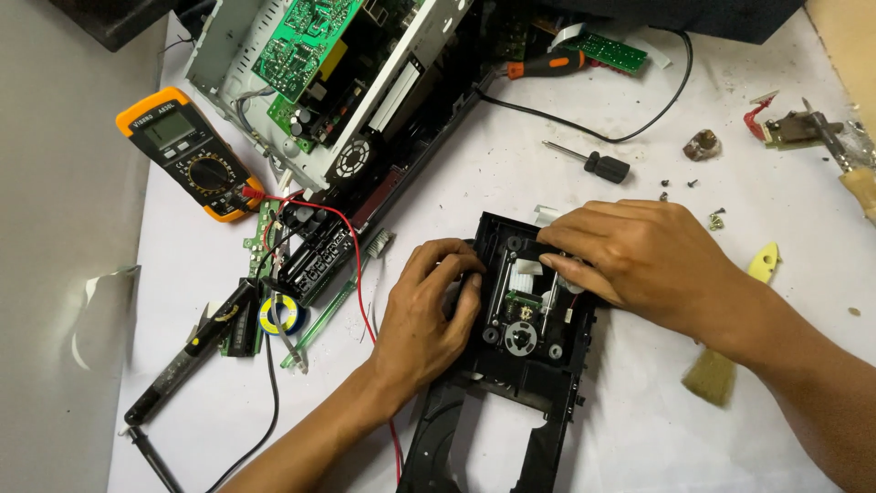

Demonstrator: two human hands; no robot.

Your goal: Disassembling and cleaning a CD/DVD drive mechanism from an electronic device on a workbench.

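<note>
Your left hand (427,315) clamps the left edge of the black disc-drive mechanism (529,319) with its fingers curled tight against the frame, apparently to keep it from sliding on the white table (639,429), while your right hand (630,260) lies over its upper right corner with the fingers close together and pressed flat on the top, the tips near the white ribbon cable (527,268) (whether they pinch anything I cannot tell). The mechanism sits at the middle of the table just below the opened metal chassis (365,82), a black plastic frame with two bright guide rails, a small green board and a round spindle hub showing between your hands, its tray half jutting toward you.
</note>
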